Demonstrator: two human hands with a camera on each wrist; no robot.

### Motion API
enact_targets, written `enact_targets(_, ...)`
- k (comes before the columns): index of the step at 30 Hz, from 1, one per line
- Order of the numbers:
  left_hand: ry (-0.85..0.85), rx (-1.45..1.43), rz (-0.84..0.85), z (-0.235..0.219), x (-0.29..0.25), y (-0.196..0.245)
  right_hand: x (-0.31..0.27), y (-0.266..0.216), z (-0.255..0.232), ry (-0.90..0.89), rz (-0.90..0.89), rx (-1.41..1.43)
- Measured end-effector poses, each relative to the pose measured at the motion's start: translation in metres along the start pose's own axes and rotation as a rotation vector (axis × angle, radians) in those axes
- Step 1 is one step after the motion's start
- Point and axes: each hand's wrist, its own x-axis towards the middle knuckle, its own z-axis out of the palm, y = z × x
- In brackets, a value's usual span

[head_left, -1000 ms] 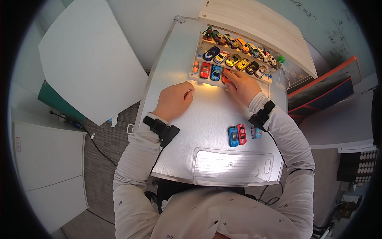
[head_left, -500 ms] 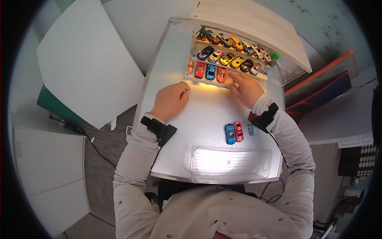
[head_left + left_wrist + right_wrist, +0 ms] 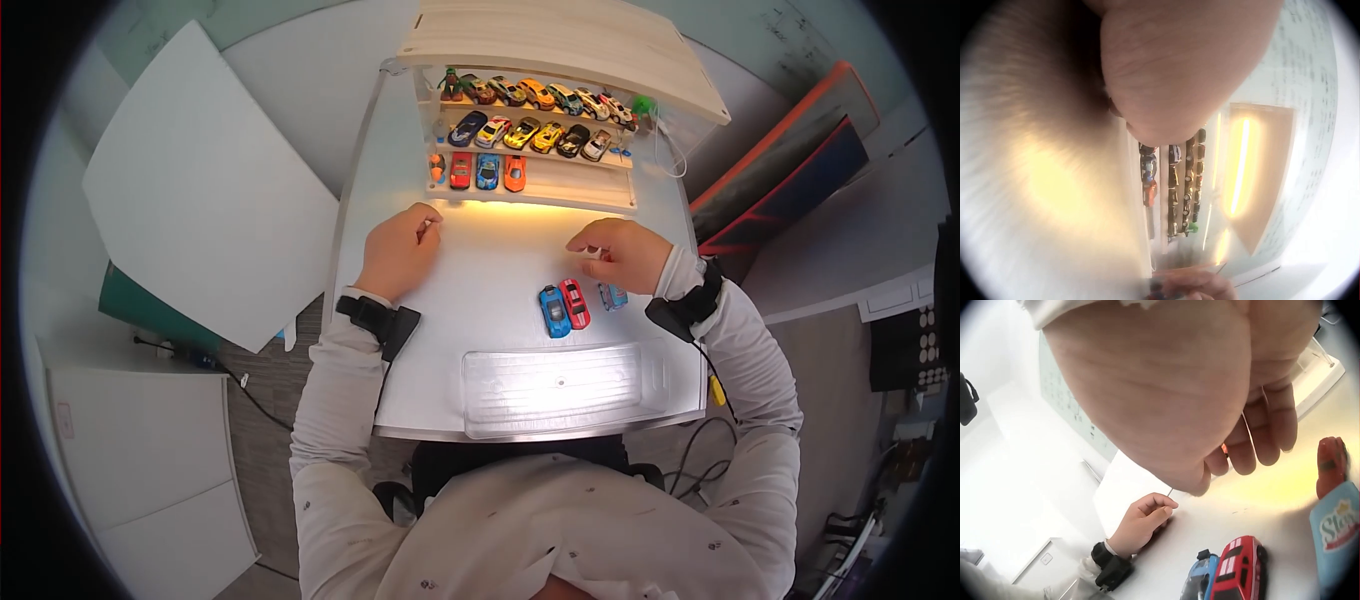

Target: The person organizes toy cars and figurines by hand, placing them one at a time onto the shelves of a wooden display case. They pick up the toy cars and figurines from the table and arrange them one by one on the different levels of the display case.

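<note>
My right hand (image 3: 625,252) hovers over the table, fingers loosely bent and holding nothing, just behind a blue car (image 3: 554,311), a red car (image 3: 575,303) and a small light-blue vehicle (image 3: 613,297). In the right wrist view its fingers (image 3: 1268,434) hang apart above the tabletop; the red car (image 3: 1239,570) shows below. My left hand (image 3: 398,250) rests loosely curled on the table, left of the lit shelf (image 3: 580,187). On the shelf's lowest tier stand a red car (image 3: 460,171), a blue car (image 3: 487,171) and an orange car (image 3: 515,173).
Several toy cars fill the two upper tiers, with a small green-and-red figure (image 3: 451,85) at the top left end. A clear ribbed tray (image 3: 560,390) lies at the table's near edge. Dark panels with red edges (image 3: 780,170) stand to the right.
My right hand has let go of the orange car on the lowest tier and drawn back toward the loose cars. The left hand stays curled on the table; the head view has shifted.
</note>
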Motion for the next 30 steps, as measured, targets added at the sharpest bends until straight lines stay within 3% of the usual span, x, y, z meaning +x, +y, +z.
enact_targets(6,0.008,0.0,0.019,0.0,-0.001,0.001,-0.017,-0.017,-0.006,-0.054,0.1,0.039)
enact_targets(15,-0.01,0.027,0.018,-0.001,0.001,0.0,-0.024,-0.009,0.008,-0.011,-0.027,-0.012)
enact_targets(21,-0.002,0.007,0.017,-0.001,0.001,-0.001,-0.008,-0.023,0.011,-0.196,-0.027,-0.077)
enact_targets(30,-0.015,0.017,0.015,-0.002,0.001,0.001,0.01,-0.031,0.029,-0.298,-0.191,-0.283)
